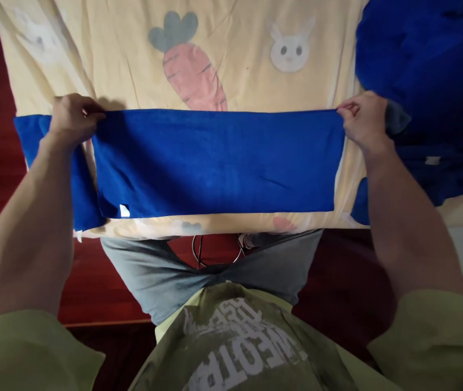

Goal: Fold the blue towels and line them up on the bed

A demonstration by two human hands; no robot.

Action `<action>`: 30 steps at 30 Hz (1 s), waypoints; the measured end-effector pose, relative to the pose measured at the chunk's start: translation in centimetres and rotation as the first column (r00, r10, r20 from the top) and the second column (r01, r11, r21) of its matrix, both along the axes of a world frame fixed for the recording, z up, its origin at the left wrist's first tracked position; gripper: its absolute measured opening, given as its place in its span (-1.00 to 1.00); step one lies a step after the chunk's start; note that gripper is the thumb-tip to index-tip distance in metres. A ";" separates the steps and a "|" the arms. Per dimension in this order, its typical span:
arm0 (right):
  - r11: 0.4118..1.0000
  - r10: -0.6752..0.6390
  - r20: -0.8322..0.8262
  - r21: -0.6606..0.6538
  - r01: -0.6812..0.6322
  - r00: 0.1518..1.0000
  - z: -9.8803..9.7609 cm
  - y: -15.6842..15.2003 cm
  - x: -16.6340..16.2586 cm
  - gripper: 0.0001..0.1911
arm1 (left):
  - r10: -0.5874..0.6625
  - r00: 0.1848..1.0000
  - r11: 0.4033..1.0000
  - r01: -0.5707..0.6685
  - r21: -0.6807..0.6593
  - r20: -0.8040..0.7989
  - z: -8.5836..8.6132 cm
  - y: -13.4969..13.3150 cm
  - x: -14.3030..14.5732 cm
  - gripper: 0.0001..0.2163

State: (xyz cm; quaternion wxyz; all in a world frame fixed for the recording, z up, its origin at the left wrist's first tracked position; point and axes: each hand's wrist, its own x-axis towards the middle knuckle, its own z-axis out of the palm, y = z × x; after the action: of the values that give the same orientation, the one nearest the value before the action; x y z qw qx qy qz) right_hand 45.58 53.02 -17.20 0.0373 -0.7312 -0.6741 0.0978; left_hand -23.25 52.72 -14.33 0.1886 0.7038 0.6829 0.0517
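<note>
A blue towel [219, 163], apparently folded into a long rectangle, lies spread in front of me with a small white tag at its lower left corner. My left hand [74, 119] pinches its upper left corner. At the upper right corner, the thumb and fingers of my right hand [364, 117] grip the edge. The towel's far edge runs almost straight between both hands. Partly hidden under my left forearm is another piece of blue cloth [87, 195], beside the towel's left end.
Beneath everything is a cream cover [239, 49] printed with a carrot and rabbit faces. A heap of dark blue cloth [427, 60] lies at the right, past my right hand. My legs [142, 277] are under the near edge, above a reddish floor [101, 293].
</note>
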 end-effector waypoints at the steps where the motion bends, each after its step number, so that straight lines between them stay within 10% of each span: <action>1: 0.999 -0.023 0.020 0.027 0.022 1.000 0.2 0.2 -0.4 -0.75 | 0.007 1.000 1.000 -0.007 0.015 -0.011 -0.2 0.0 -0.1 0.09; 9: 0.974 -0.201 0.127 0.131 0.184 0.971 0.9 0.7 -5.6 -0.67 | 0.172 0.985 0.958 -0.173 0.231 0.024 -2.9 -1.3 3.2 -0.02; 16: 0.954 0.298 -0.075 0.061 -0.294 0.951 0.0 -7.1 -23.9 -0.36 | -0.117 0.966 0.979 0.073 0.190 0.231 -4.5 -7.8 20.9 -0.32; 19: 0.947 0.319 -0.240 0.060 -0.314 0.917 -1.8 -10.7 -29.7 -0.35 | -0.130 0.949 0.979 0.078 0.188 0.286 -5.3 -10.9 26.0 -0.41; 30: 0.987 0.158 -0.156 0.022 -0.157 0.975 -1.4 -13.9 -22.1 -0.25 | 0.063 0.976 0.983 -0.097 0.157 0.207 -3.9 -17.0 18.5 -0.36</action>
State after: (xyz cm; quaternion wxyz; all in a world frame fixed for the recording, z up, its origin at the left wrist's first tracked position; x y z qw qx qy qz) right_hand 23.46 39.13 -18.61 0.0861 -0.6654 -0.7253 0.1545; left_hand -4.79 35.74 -18.19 0.1952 0.6800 0.6816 0.1870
